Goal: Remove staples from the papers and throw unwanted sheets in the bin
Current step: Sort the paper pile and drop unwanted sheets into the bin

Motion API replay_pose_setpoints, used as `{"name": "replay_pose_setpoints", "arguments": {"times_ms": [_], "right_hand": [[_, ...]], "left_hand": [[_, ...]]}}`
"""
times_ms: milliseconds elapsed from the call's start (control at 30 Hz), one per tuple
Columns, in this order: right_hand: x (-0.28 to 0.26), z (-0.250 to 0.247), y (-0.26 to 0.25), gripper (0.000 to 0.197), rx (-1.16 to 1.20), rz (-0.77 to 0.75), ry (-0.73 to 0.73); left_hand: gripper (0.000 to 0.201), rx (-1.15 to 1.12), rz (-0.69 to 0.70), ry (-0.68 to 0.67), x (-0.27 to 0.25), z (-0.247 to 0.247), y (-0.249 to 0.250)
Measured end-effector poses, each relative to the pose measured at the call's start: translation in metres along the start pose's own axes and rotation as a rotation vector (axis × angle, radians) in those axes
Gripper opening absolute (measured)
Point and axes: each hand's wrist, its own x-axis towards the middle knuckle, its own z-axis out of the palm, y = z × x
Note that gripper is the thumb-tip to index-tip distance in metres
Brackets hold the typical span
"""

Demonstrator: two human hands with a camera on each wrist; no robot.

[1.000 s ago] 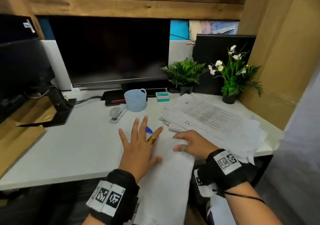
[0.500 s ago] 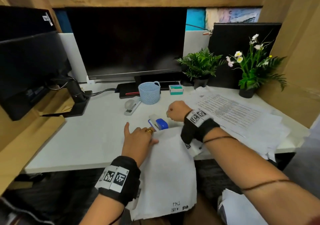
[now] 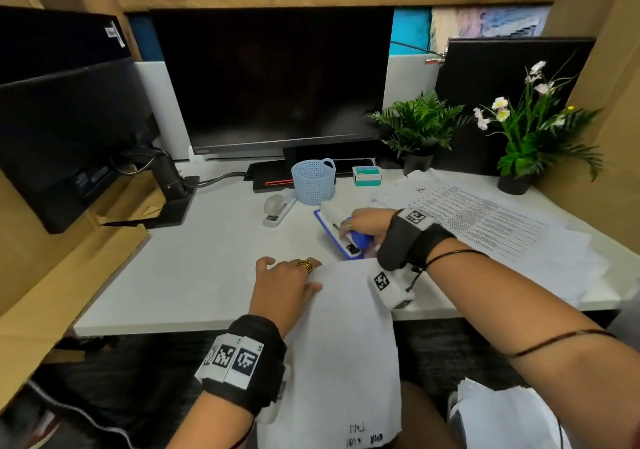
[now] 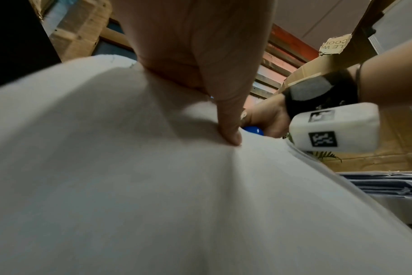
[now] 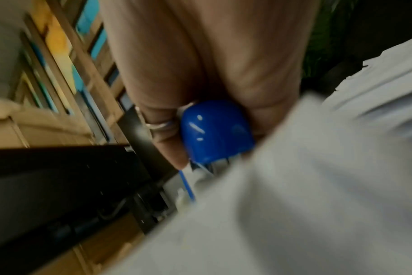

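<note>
A white stapled set of papers (image 3: 346, 344) hangs over the desk's front edge onto my lap. My left hand (image 3: 287, 275) sits on its top left corner, fingers curled over the edge and thumb (image 4: 231, 134) pressed on the sheet (image 4: 153, 186). Just beyond the paper's top edge lies a blue and white staple remover (image 3: 337, 227). My right hand (image 3: 363, 223) grips it from above, fingers wrapped round its blue end (image 5: 214, 130). The wrist views are blurred; no staple shows.
Behind the tool stand a pale blue mesh basket (image 3: 313, 180), a grey stapler (image 3: 278, 208) and a small green box (image 3: 366, 175). Printed sheets (image 3: 485, 227) spread over the desk's right side. Two potted plants, a monitor (image 3: 270, 78) and brown cardboard (image 3: 52, 275) border it.
My right hand left the paper, reached forward and took hold of the staple remover. My left hand went from flat with spread fingers to curled at the paper's corner.
</note>
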Motion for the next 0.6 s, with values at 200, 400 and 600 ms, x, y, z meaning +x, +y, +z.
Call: {"name": "replay_pose_setpoints", "arguments": {"times_ms": [200,400,600], "right_hand": [[-0.058,-0.028,-0.003,0.039,0.665,-0.223,0.108],[-0.081,-0.006,0.005,0.048,0.681,-0.236,0.296],[-0.084,0.007,0.030,0.054,0.425,-0.295,0.595]], "left_hand": [[0.036,0.009,0.044,0.039,0.007,-0.006,0.012],[0.036,0.018,0.080,0.045,0.014,-0.012,0.034],[0.033,0.007,0.103,0.111,0.013,-0.024,0.047]]}}
